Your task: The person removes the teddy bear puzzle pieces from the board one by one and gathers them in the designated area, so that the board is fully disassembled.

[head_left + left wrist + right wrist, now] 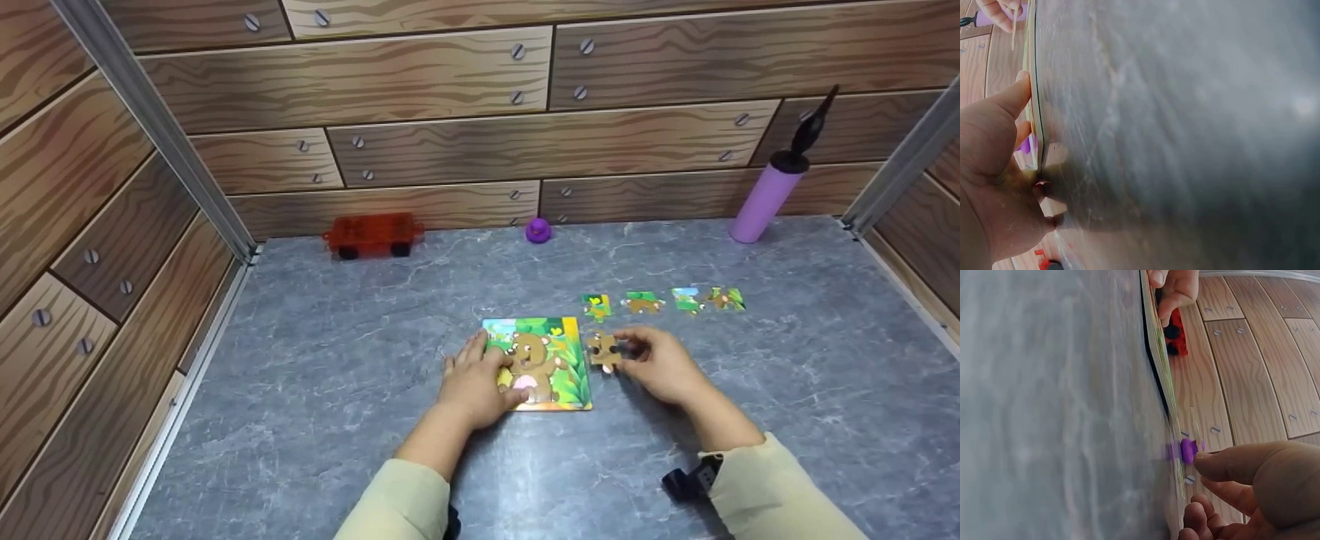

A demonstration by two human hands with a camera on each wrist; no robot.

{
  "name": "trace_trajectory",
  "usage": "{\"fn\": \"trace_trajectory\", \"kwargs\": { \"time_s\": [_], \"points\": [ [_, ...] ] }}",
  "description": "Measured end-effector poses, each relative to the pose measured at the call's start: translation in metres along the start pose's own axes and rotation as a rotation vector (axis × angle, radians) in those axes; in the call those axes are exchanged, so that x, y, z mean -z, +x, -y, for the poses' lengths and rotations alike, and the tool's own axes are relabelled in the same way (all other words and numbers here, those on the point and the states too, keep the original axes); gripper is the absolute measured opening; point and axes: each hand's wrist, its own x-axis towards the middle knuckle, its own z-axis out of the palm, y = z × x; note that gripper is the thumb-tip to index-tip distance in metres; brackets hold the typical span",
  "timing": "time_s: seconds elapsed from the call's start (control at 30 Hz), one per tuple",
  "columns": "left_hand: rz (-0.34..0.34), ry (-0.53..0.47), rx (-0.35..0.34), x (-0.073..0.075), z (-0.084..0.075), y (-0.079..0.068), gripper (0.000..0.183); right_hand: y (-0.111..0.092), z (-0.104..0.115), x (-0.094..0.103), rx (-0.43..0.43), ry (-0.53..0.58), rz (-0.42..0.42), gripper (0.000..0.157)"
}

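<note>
A square jigsaw board with a bear picture lies flat in the middle of the table. My left hand rests on its left side, fingers spread over the picture and thumb near the lower edge. Just off the board's right edge, my right hand pinches a brown puzzle piece between thumb and finger. The left wrist view shows that piece edge-on, raised above the board. Seen from the right wrist, the right hand's thumb and finger meet, with its other fingers curled below.
Loose puzzle pieces lie in a row behind the right hand. Farther back stand a red toy wagon, a small purple toy duck and a purple hand pump. Wood-patterned walls enclose the table.
</note>
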Motion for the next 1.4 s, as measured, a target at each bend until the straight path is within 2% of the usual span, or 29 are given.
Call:
{"fn": "trace_trajectory", "kwargs": {
  "time_s": [0.93, 1.17, 1.4],
  "points": [
    [0.004, 0.023, 0.003, 0.003, -0.001, 0.000, 0.056, 0.010, -0.010, 0.004, -0.034, -0.104, 0.050, 0.042],
    [-0.014, -0.015, -0.013, 0.003, 0.000, 0.000, 0.053, 0.010, -0.008, 0.005, -0.007, -0.118, 0.038, 0.045],
    [0.007, -0.014, 0.003, 0.002, 0.000, 0.000, 0.055, 0.007, -0.006, 0.001, -0.031, -0.112, 0.025, 0.045]
  ]
}}
